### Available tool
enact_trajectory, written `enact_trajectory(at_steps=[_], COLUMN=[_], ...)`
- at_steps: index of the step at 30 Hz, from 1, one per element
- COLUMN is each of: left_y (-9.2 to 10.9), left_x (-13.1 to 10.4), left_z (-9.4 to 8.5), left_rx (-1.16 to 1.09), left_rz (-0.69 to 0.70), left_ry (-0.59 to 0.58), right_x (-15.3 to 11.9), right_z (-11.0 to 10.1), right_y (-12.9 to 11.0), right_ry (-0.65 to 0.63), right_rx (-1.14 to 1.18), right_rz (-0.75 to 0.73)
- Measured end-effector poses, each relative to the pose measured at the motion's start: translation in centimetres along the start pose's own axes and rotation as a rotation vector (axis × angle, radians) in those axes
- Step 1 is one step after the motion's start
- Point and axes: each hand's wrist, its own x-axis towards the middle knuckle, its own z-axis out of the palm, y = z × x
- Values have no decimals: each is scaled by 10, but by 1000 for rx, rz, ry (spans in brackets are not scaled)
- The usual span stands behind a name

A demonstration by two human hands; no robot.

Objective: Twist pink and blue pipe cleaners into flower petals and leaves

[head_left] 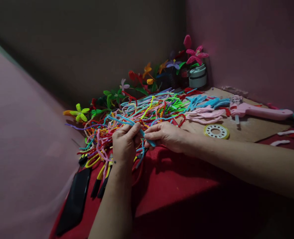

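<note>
Blue pipe cleaners (123,120) run through both of my hands above the front of the table. My left hand (127,141) is closed round them, thumb on top, with their long ends sticking out to the upper left. Close beside it, my right hand (165,134) pinches the same blue strands near their lower end between thumb and fingers. A short blue end shows below the right fingertips. Behind the hands spreads a tangled heap of many-coloured pipe cleaners (152,108). How the strands cross between my fingers is partly hidden.
A black phone (74,199) and yellow-black pliers (101,177) lie left on the red cloth (167,189). At right are a pink glue gun (263,111), a tape roll (216,131) and pink pipe cleaners (205,115). Pipe-cleaner flowers (196,55) and a lidded jar (198,77) stand behind.
</note>
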Motion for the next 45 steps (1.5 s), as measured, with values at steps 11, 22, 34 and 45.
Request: enact_trajectory(at_steps=[11, 22, 34, 45], left_y=[-5, -3, 19, 12], left_x=[1, -1, -6, -4], left_z=[0, 0, -10, -18], left_rx=[-49, 88, 279, 924], left_rz=[-75, 29, 112, 899], left_ry=[-50, -26, -101, -132], right_x=[-1, 0, -6, 1], right_z=[0, 3, 9, -3], right_y=[-3, -4, -12, -9], right_ry=[110, 172, 146, 72], right_rx=[-65, -160, -158, -79], right_rz=[-1, -23, -67, 23])
